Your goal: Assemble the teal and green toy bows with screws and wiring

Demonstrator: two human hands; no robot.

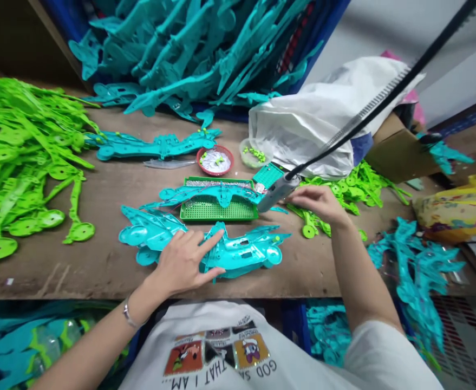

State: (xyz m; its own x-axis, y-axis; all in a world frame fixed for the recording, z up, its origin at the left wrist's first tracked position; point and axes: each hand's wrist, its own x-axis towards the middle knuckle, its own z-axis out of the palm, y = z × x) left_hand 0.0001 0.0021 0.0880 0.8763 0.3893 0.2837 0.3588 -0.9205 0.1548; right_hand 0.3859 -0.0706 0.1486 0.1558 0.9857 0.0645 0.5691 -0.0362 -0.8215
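Observation:
My left hand (187, 257) lies with spread fingers on a shiny turquoise plastic part (241, 254) near the table's front edge. The part is long, with rounded ends and jagged tips; my palm and fingers cover some of its middle. A grey electric screwdriver (279, 194) hangs tilted from a black cord beyond the part. Just right of it is my right hand (317, 203), fingers stretched towards the tool and apparently apart from it. Behind the part, a second turquoise piece (222, 194) with thin wires lies across a green tray (219, 218) of small metal bits, probably screws.
Lime-green plastic parts (26, 162) are heaped at the left. A red basket (214, 173) and a clear bowl (246, 158) hold small pieces. Turquoise parts fill a blue bin (323, 43) at the back. A white sack (302, 119) and cardboard box (402, 146) stand right.

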